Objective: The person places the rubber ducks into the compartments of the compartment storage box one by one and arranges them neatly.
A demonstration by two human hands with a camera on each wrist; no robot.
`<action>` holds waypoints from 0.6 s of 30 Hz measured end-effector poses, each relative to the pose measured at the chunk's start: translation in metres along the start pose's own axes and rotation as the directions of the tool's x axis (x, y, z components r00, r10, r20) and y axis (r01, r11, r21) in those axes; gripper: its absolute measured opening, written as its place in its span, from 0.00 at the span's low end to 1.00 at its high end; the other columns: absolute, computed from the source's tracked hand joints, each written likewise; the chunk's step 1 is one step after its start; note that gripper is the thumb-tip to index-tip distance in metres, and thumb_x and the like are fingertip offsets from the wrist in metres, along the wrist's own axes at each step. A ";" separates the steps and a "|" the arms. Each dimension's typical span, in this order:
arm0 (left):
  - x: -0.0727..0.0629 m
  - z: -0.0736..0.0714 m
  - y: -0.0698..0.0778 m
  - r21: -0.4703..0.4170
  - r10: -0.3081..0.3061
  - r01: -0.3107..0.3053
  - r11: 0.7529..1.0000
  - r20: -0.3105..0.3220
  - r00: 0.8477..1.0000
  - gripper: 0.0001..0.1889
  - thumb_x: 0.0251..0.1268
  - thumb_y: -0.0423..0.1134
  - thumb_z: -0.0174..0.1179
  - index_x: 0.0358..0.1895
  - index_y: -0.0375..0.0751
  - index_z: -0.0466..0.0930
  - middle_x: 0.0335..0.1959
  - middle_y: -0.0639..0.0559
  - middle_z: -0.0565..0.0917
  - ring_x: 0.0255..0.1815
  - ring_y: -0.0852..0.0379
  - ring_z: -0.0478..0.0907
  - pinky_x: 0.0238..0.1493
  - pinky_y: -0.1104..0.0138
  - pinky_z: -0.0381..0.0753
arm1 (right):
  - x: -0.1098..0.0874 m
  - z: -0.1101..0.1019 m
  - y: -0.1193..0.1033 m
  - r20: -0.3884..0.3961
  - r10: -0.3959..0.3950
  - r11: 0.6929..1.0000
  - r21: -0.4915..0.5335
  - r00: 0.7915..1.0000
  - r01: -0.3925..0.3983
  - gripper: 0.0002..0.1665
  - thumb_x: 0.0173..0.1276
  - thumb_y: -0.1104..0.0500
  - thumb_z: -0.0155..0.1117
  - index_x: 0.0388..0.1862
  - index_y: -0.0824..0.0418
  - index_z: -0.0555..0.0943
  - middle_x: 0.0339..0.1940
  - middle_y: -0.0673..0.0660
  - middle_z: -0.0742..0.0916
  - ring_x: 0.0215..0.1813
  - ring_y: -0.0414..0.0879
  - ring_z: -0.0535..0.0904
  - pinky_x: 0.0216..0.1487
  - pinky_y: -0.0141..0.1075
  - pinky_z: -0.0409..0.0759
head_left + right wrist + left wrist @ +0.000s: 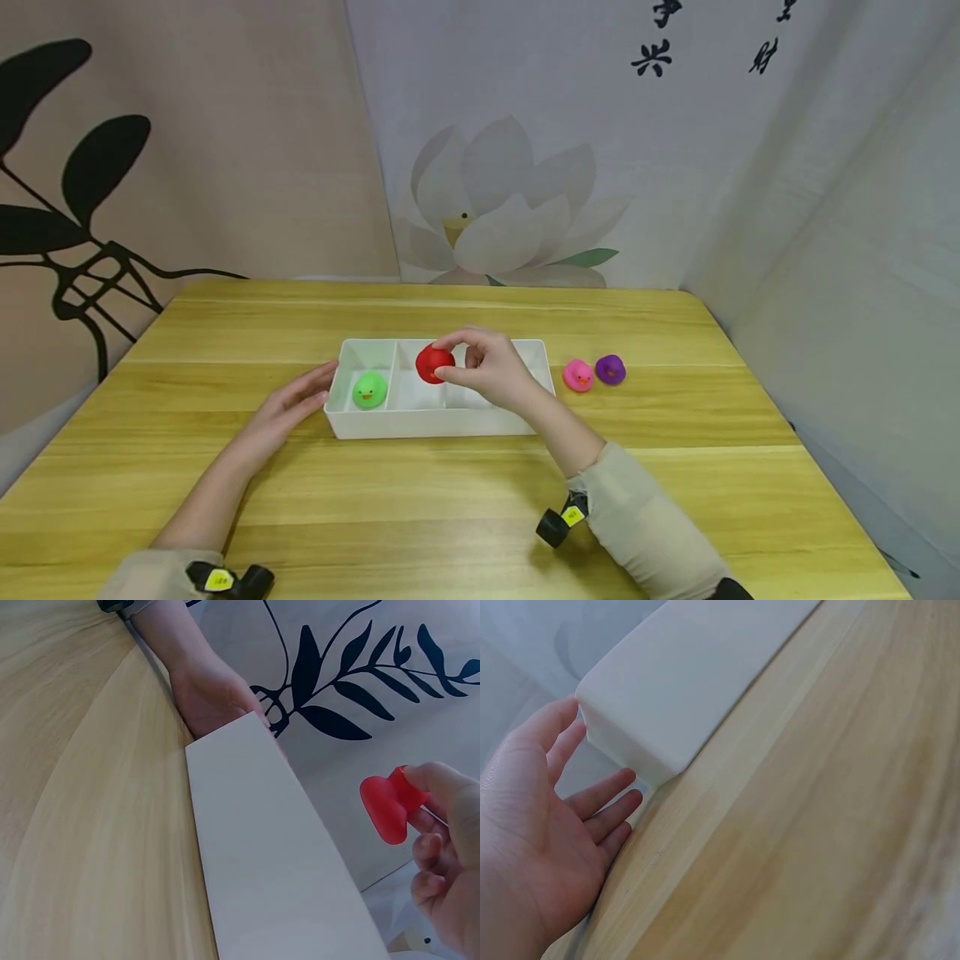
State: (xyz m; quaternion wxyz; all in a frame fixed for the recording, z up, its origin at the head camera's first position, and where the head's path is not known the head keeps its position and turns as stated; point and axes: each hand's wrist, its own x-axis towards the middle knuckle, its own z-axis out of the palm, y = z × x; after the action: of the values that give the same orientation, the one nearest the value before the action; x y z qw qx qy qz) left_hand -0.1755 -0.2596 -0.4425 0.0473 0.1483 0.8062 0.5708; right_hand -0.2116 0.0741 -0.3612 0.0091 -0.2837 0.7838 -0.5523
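Note:
Between thumb and fingertips my right hand point(491, 367) pinches a red rubber duck point(433, 364), held above the middle part of a white divided box point(435, 423). The right wrist view shows the red duck point(388, 806) raised higher than the box wall point(262, 840). A green rubber duck point(370, 389) sits in the box's left compartment. My left hand point(288, 410) is at the box's left end, its fingers extended; in the left wrist view this hand point(551, 825) has its fingertips right at the box's corner. My right forearm hides part of the right compartment.
To the right of the box, a pink rubber duck point(578, 376) and a purple rubber duck point(611, 369) sit side by side on the wooden table point(420, 517). Behind the table's far edge hangs a printed cloth point(525, 75).

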 end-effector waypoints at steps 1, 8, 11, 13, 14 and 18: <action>0.000 0.000 0.000 -0.002 0.003 -0.003 1.000 0.001 1.000 0.27 0.77 0.42 0.46 0.75 0.47 0.56 0.69 0.37 0.64 0.68 0.38 0.56 0.61 0.37 0.54 | 0.002 0.002 0.001 0.007 0.000 1.000 -0.005 1.000 0.000 0.14 0.58 0.63 0.73 0.44 0.58 0.85 0.38 0.49 0.82 0.21 0.44 0.66 0.21 0.31 0.63; 0.000 0.000 0.000 -0.011 0.004 -0.004 1.000 0.006 1.000 0.27 0.77 0.42 0.46 0.75 0.46 0.56 0.69 0.37 0.64 0.69 0.38 0.56 0.61 0.36 0.52 | 0.011 0.012 0.009 0.052 0.019 1.000 0.000 0.998 -0.019 0.15 0.58 0.63 0.72 0.46 0.60 0.84 0.34 0.53 0.80 0.19 0.42 0.64 0.20 0.30 0.61; 0.000 0.000 0.000 -0.011 0.000 0.000 1.000 0.006 1.000 0.27 0.77 0.42 0.46 0.75 0.47 0.56 0.69 0.37 0.64 0.69 0.38 0.56 0.61 0.35 0.52 | 0.014 0.015 0.013 0.067 0.041 0.999 0.012 0.997 -0.042 0.15 0.59 0.63 0.71 0.46 0.59 0.84 0.35 0.52 0.81 0.18 0.42 0.63 0.19 0.31 0.60; 0.000 0.000 0.000 -0.012 0.000 0.000 1.000 0.004 1.000 0.27 0.77 0.42 0.46 0.75 0.47 0.56 0.69 0.37 0.64 0.69 0.38 0.56 0.61 0.36 0.52 | 0.016 0.016 0.014 0.077 0.060 0.998 0.016 0.995 -0.061 0.15 0.60 0.63 0.71 0.47 0.58 0.84 0.37 0.51 0.81 0.17 0.42 0.62 0.19 0.31 0.59; 0.000 0.000 0.000 -0.012 0.002 -0.002 1.000 0.004 1.000 0.27 0.77 0.42 0.46 0.75 0.47 0.56 0.69 0.37 0.64 0.69 0.38 0.56 0.61 0.36 0.52 | 0.017 0.017 0.015 0.081 0.067 0.998 0.015 0.994 -0.068 0.15 0.60 0.63 0.70 0.47 0.58 0.84 0.38 0.51 0.81 0.17 0.42 0.62 0.19 0.31 0.59; 0.000 -0.001 0.000 -0.012 0.009 -0.009 1.000 0.003 1.000 0.27 0.77 0.41 0.46 0.75 0.46 0.56 0.69 0.37 0.64 0.69 0.38 0.57 0.61 0.37 0.54 | 0.021 0.019 0.018 0.103 0.078 0.997 -0.008 0.992 -0.078 0.16 0.62 0.62 0.69 0.49 0.57 0.83 0.40 0.50 0.81 0.18 0.42 0.63 0.19 0.31 0.59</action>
State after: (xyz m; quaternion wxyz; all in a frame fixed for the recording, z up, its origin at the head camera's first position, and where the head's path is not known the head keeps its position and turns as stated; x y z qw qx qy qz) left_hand -0.1755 -0.2605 -0.4422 0.0466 0.1525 0.8019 0.5758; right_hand -0.2307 0.0524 -0.3785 0.0706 -0.2809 0.7939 -0.5346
